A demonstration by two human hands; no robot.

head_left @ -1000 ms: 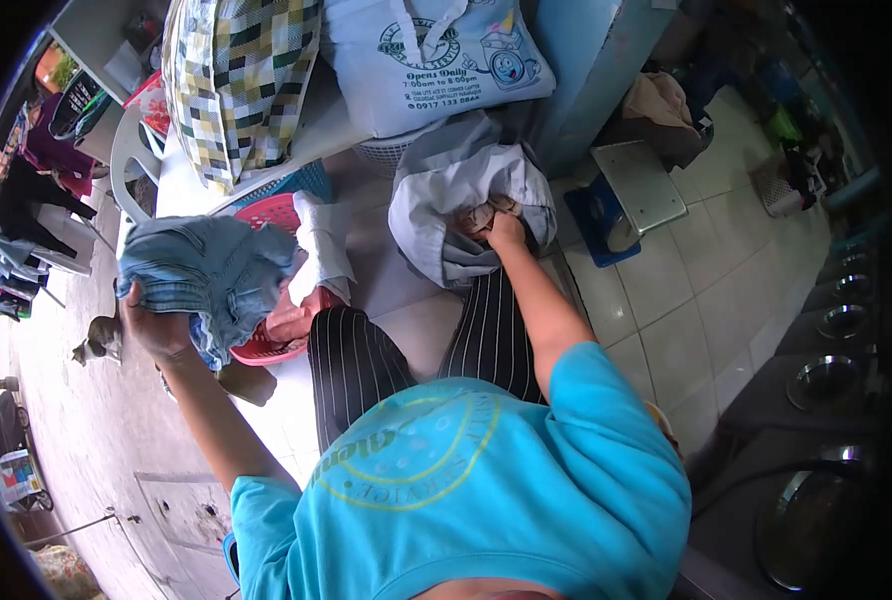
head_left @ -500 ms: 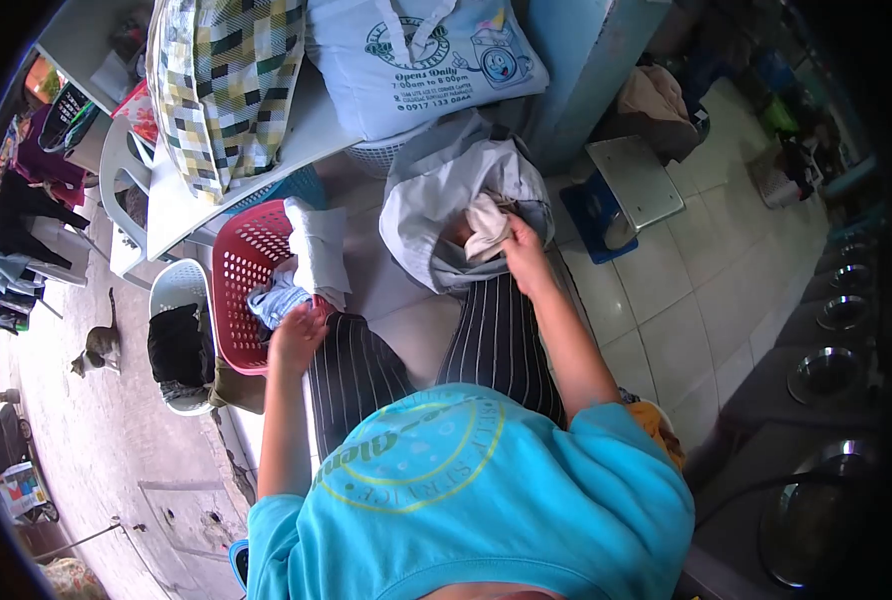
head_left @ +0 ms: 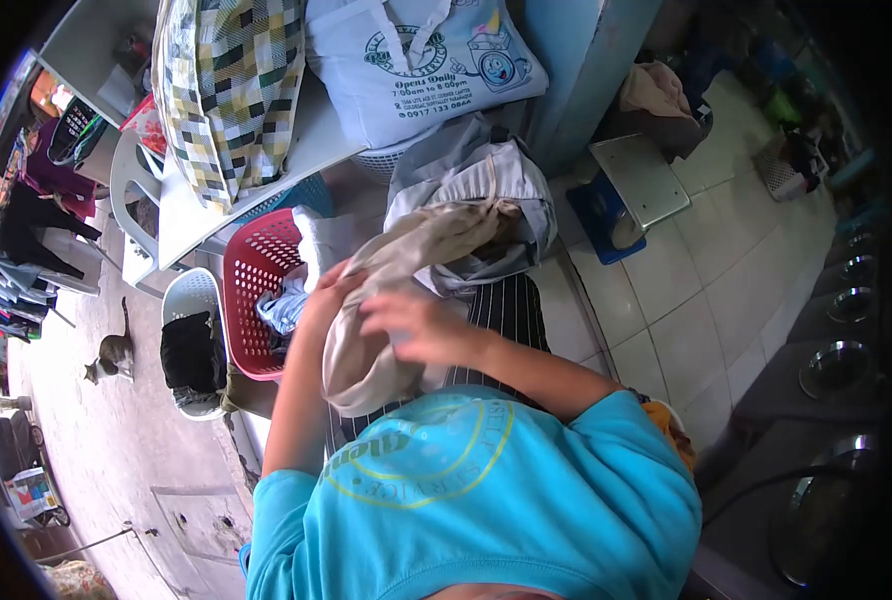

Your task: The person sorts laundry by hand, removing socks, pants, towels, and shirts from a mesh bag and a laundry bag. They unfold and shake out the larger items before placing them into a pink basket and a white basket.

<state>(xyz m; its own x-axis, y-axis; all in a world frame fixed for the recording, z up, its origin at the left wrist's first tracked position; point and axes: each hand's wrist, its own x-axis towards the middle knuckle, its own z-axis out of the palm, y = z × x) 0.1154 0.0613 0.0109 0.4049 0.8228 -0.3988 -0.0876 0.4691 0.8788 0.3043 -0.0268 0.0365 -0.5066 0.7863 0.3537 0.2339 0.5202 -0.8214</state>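
A long beige garment (head_left: 361, 345) stretches from the mouth of the grey-white cloth bag (head_left: 421, 180) across my lap, its far end still inside the bag. My left hand (head_left: 328, 297) is closed on the garment's left edge, close to the red basket. Over the near part of the cloth is my right hand (head_left: 426, 328), blurred, with its fingers apart. The red laundry basket (head_left: 251, 245) on my left holds a light blue garment (head_left: 284, 305) and a white cloth (head_left: 318, 240) over its side.
A white basket with dark clothes (head_left: 194, 355) stands left of the red one. Ahead, a white table (head_left: 181, 225) carries a checkered bag (head_left: 228, 100) and a printed white bag (head_left: 436, 90). A platform scale (head_left: 641, 185) sits at right. A cat (head_left: 114, 355) is on the floor.
The beige garment has been drawn out of the bag toward my lap. My right hand has moved left and nearer; my left hand rose from the basket's edge and took hold of the garment.
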